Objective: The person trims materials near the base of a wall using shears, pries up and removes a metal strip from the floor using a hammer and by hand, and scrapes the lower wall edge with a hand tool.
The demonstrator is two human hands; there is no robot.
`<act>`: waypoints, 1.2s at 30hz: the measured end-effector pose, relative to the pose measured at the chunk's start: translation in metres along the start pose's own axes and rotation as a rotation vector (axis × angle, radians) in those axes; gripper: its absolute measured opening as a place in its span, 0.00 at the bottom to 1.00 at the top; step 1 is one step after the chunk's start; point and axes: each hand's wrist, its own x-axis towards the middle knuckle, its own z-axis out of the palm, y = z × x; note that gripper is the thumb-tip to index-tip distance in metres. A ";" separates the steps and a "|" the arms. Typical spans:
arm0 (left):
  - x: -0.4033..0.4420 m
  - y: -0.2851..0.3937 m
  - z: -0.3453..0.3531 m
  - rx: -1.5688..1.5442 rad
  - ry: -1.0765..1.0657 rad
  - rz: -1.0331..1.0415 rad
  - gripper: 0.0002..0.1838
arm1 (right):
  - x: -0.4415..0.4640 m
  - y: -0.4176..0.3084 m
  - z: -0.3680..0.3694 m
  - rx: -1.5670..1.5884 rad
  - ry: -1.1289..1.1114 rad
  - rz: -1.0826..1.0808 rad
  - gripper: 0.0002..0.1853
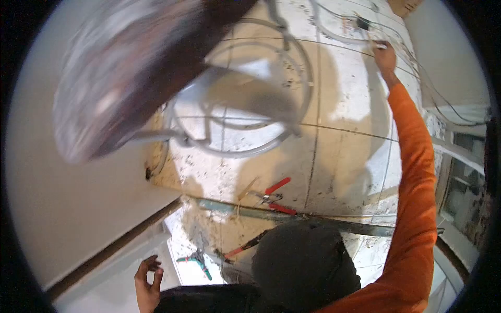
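Observation:
My right hand (385, 58), at the end of an orange sleeve, reaches far forward to the upper right. Its fingers are closed on a small white piece beside a grey conduit (342, 38); what this piece is cannot be made out. Close to it lies a black connector (362, 23) with thin wires. My left hand (148, 284) is at the lower left, fingers bent and apart, with nothing visible in it. Red-handled pliers (283, 208) lie opened on the tiled floor, and a green-handled tool (197, 261) lies right of my left hand.
A blurred, dark and plastic-looking object (130, 78) fills the upper left. Under it stands a round grey tubular frame (308, 73). A door track (219, 206) crosses the dirty floor. A dark rounded shape (302, 261) covers the bottom middle. Thin wires (436, 94) run along the right wall.

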 end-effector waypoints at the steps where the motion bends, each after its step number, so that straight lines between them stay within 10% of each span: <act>1: -0.014 0.022 0.007 0.020 0.073 -0.011 0.24 | -0.014 -0.005 0.005 -0.001 -0.030 -0.061 0.23; 3: -0.028 0.001 -0.021 -0.035 -0.117 0.034 0.20 | -0.063 0.037 -0.080 -0.418 -0.268 -0.232 0.21; 5: -0.034 -0.001 0.000 -0.117 -0.079 0.092 0.21 | -0.053 0.007 -0.065 -0.178 -0.288 -0.448 0.21; 8: -0.051 -0.024 0.000 -0.101 -0.127 0.220 0.21 | -0.098 -0.009 -0.083 -0.140 -0.890 -0.480 0.15; 11: -0.062 -0.048 0.007 -0.006 -0.186 0.362 0.24 | -0.225 -0.153 -0.162 -0.233 -1.579 -0.276 0.06; 14: -0.086 -0.078 0.010 0.070 -0.180 0.599 0.25 | -0.353 -0.283 -0.199 -0.418 -1.882 -0.586 0.09; 25: -0.149 -0.167 0.010 0.264 -0.011 0.906 0.29 | -0.615 -0.412 -0.097 -0.265 -1.242 -1.402 0.08; 36: -0.178 -0.207 -0.014 0.146 -0.120 0.820 0.30 | -0.707 -0.365 0.020 -0.004 -0.773 -1.074 0.10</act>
